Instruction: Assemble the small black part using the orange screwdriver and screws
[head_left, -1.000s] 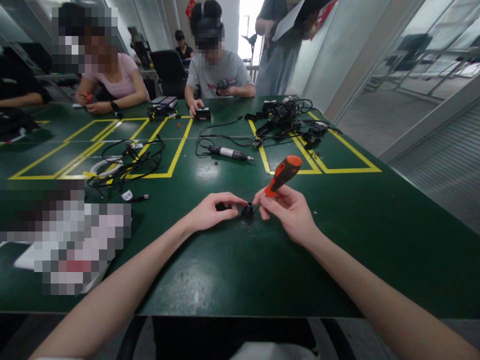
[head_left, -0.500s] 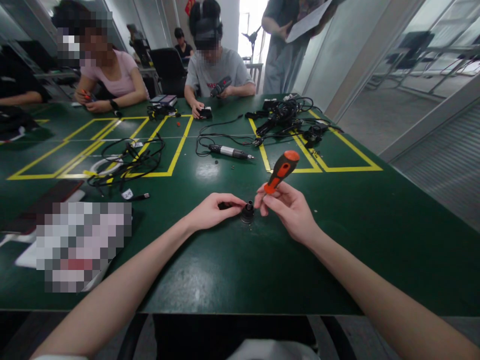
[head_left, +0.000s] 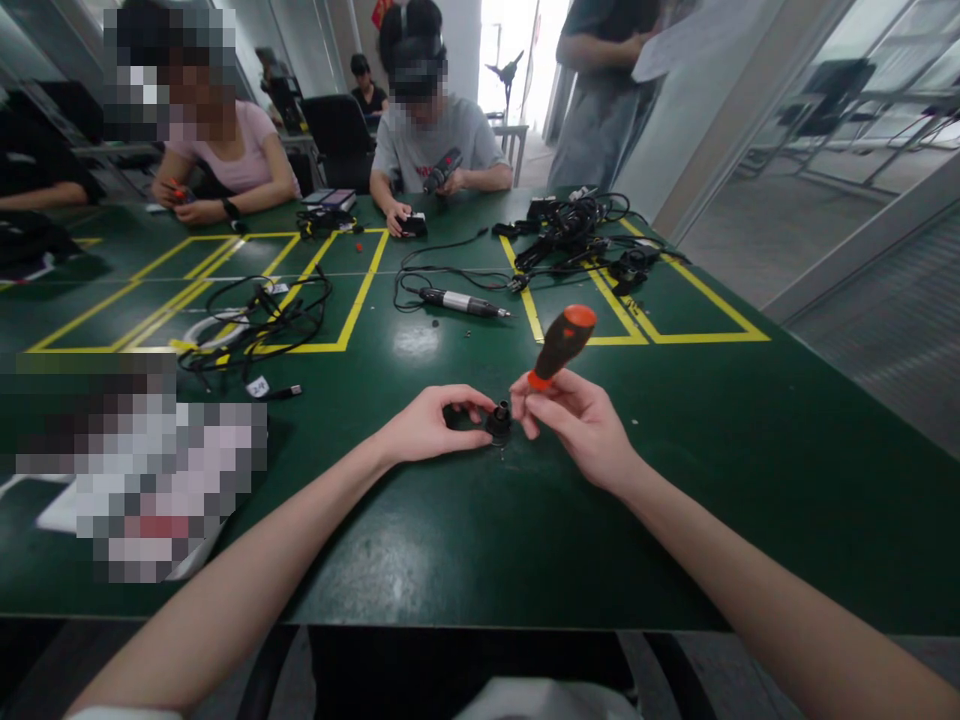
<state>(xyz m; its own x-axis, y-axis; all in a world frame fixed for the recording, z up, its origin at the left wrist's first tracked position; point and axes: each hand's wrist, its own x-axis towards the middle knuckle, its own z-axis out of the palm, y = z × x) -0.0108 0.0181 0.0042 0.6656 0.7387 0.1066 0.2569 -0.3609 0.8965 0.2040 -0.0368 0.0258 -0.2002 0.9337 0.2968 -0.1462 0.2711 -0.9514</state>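
Centrally in the head view, a small black part (head_left: 499,424) stands upright on the green table (head_left: 495,540), between the two hands. The left hand (head_left: 433,425) curves around its left side, thumb and forefinger parted, their tips right at its edge; whether they press on it I cannot tell. Just to the part's right, the right hand (head_left: 581,425) is closed around the lower end of an orange-and-black screwdriver (head_left: 564,345), whose handle rises above the fingers and leans right; its tip cannot be made out. Beyond the hands lies a corded pen-shaped tool (head_left: 465,303), with a heap of black cables (head_left: 566,235) farther back, to the right.
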